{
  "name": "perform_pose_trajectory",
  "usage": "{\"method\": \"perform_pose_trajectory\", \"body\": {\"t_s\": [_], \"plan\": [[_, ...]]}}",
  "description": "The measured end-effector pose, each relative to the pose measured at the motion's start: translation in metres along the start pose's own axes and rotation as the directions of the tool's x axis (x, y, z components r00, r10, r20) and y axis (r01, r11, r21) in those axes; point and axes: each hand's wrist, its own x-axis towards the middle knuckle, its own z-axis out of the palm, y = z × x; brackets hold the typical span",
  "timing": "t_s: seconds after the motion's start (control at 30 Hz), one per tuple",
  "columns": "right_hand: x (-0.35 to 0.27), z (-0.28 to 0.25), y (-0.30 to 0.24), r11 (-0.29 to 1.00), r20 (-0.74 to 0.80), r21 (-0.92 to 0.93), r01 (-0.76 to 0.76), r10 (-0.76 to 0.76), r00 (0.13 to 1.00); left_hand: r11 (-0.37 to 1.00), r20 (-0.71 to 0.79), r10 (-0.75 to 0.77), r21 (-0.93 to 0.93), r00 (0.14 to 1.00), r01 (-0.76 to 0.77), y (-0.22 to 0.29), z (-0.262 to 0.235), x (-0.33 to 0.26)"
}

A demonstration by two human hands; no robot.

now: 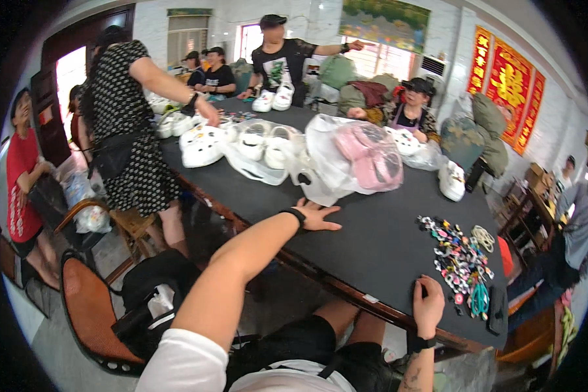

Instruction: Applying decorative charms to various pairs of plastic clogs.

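My left hand (317, 217) lies flat and open on the black table (372, 242), fingers spread, just below a clear plastic bag holding pink clogs (369, 157). A black band circles that wrist. My right hand (428, 302) rests on the table's near edge with fingers curled, holding nothing that I can see. It is just left of a heap of small colourful shoe charms (460, 258). A black strap sits on that wrist too.
White clogs (202, 145) and more bagged clogs (268, 147) lie across the table's far half. Several people stand or sit around it; one in a dotted dress (127, 117) stands at the left. An orange chair (88, 313) with a black bag is at my left.
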Motion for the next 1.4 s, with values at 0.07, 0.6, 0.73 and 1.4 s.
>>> {"method": "perform_pose_trajectory", "body": {"t_s": [0.07, 0.6, 0.73, 1.4], "plan": [[0.001, 0.001, -0.001, 1.0, -0.004, 0.007, 0.006, -0.006, 1.0, 0.999, 0.009, -0.008, -0.044, 1.0, 0.008, -0.005, 0.001, 0.002], [0.002, 0.004, -0.002, 0.997, 0.03, -0.043, 0.057, -0.056, 0.998, 1.0, 0.045, -0.019, 0.005, 0.999, 0.019, 0.001, -0.007, -0.012], [0.003, 0.001, -0.002, 0.998, 0.008, -0.046, 0.045, -0.044, 0.999, 0.999, 0.016, -0.006, 0.035, 1.0, 0.005, 0.005, -0.007, -0.006], [0.004, -0.008, 0.008, 0.999, 0.129, -0.025, 0.033, -0.029, 0.991, 0.999, -0.035, 0.006, -0.038, 0.999, -0.008, 0.005, 0.0, -0.014]]}}
